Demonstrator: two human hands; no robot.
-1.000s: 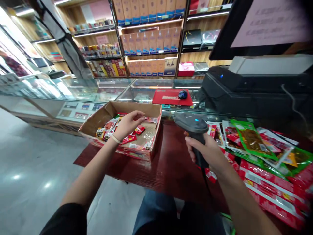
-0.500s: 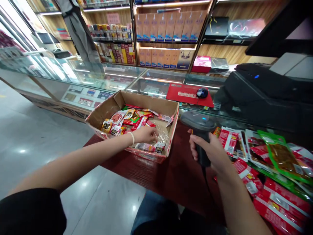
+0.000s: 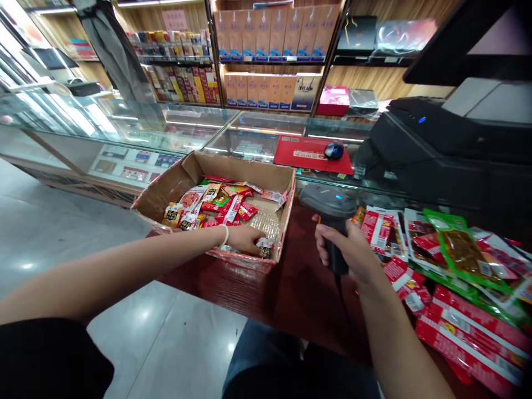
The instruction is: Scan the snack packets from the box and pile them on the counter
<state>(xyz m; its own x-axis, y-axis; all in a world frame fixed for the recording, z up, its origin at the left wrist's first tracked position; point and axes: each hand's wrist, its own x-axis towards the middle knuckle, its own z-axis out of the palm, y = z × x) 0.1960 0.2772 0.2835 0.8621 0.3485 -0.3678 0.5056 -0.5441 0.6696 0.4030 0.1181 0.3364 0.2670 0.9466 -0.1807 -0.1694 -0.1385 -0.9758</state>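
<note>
My left hand [image 3: 243, 238], with a pale band on its wrist, reaches into the near right corner of a cardboard box [image 3: 241, 162]. Its fingers close on a small white and black snack packet [image 3: 265, 247], which they partly cover. Several colourful snack packets [image 3: 235, 208] lie in the box, mostly toward its left and back. A black barcode scanner [image 3: 334, 205] with a blue light stands upright in my right hand [image 3: 347, 246], whose fingers wrap its handle. Just right of this hand is a pile of red, white and green snack bags [image 3: 453, 249].
The box and bags rest on a dark red wooden surface [image 3: 266, 296]. Behind it runs a glass display counter [image 3: 174, 124] with a red mat [image 3: 291, 152] and a mouse [image 3: 333, 150]. A large black machine [image 3: 449, 144] stands at the right. Shelves of boxed goods [image 3: 270, 33] line the back.
My left hand has moved down onto the small packet near the box's front edge, its fingers closing on it. My right hand still holds the scanner. The view has shifted slightly.
</note>
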